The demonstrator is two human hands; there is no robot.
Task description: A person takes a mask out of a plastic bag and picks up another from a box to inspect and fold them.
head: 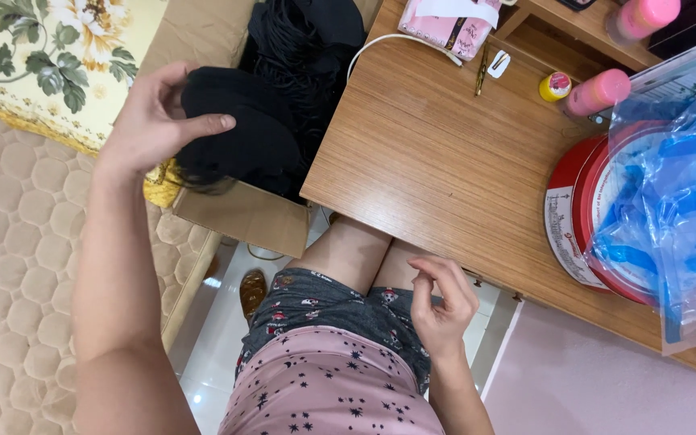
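Nearest to the camera is the person's lap, in a pink top and grey patterned shorts, at the bottom middle. Just above it the right hand (442, 304) hangs at the near edge of the counter (437, 161). Its fingers (432, 274) are curled loosely and hold nothing that I can see; perhaps something very thin is pinched there, but this I cannot tell.

To the left, the left hand (151, 121) is raised over a cardboard box (243, 213). Its fingers are spread and closed around a black bundle of hair-like material (239, 133), the thumb pressing on top. The bundle is at the box opening, where more black strands lie, so it seems gripped firmly to keep it together.

On the right of the counter stands a red round tin (565, 234) under a clear plastic bag with blue pieces (678, 193). Farther away are two pink bottles (598, 90), a small yellow jar (555, 86), a white cable (400, 39) and a pink packet (445, 24). On the far left lies a floral cushion (50, 56).
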